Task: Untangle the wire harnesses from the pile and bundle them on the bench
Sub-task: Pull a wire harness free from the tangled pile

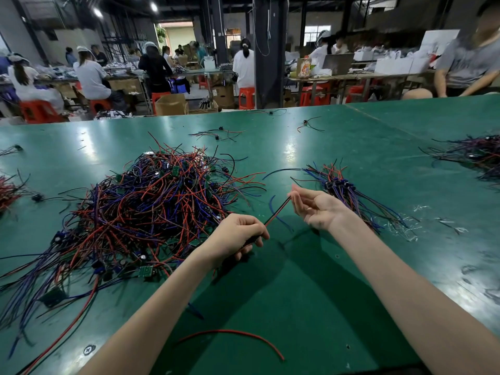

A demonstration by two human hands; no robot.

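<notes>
Running off the left frame edge, a red wire clump [6, 192] shows only in part; same for a dark purple wire heap [470, 155] cut by the right edge. Lower end of the red-and-black wire pair [276, 213] is hidden inside the left hand [238, 235]. Right hand [316, 209] fingertips are motion-blurred. Small green circuit boards in the tangled pile [151, 204] are half buried, count unclear. Background workers on red stools are too small for detail; a seated person in a grey shirt [468, 63] at the far right corner is blurred.

Green bench [324, 280] has open surface in front of and between the forearms, plus a wide bare strip beyond the pile up to the far edge, where stray harnesses [216, 134] lie. Loose red wire [235, 334] curves on the near bench between the arms. Clear plastic scraps [405, 226] sit right of the right wrist.

Left hand grips the wire pair with fingers curled round it; right hand, palm up, pinches the pair's upper end at the fingertips, wire stretched straight between the two. Tangled pile sits just left of and beyond the left hand. A neater bundle [341, 185], wires lying roughly parallel, lies just behind the right hand
</notes>
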